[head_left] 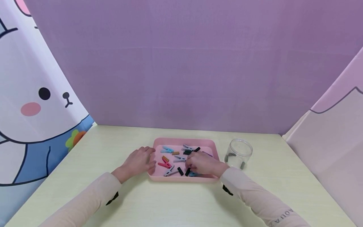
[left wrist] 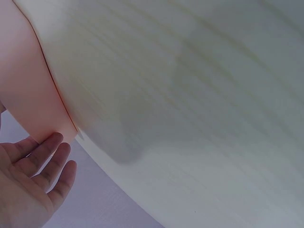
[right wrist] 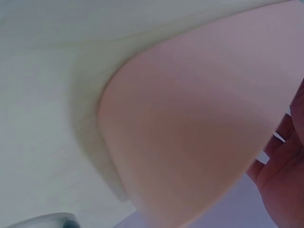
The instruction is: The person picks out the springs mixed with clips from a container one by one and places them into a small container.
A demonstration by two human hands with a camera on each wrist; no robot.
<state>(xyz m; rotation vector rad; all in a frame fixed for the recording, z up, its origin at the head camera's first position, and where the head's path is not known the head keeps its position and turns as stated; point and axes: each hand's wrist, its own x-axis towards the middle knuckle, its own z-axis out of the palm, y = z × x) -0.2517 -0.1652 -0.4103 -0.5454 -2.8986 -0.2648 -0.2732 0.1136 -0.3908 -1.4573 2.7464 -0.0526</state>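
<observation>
A pink tray (head_left: 184, 179) holds several clothespins, among them a red clothespin (head_left: 165, 164), a light blue clothespin (head_left: 167, 149) and a grey clothespin (head_left: 170, 171). Small black cylinders (head_left: 180, 171) and brown ribbed pieces (head_left: 175, 153) lie among them. At the tray's left side my left hand (head_left: 139, 161) rests on the rim, fingers loosely bent; the left wrist view shows its fingertips (left wrist: 56, 137) by the outer wall. My right hand (head_left: 202, 162) reaches over the right half with bent fingers pointing down, close to another black cylinder (head_left: 188, 171). Whatever lies between those fingertips is hidden.
A clear round jar (head_left: 241, 151) stands right of the tray, close to the right wrist, with a few dark pieces inside. The pale wooden table (head_left: 170, 205) meets a purple backdrop (head_left: 181, 69) behind, with printed cloth (head_left: 37, 132) at the left.
</observation>
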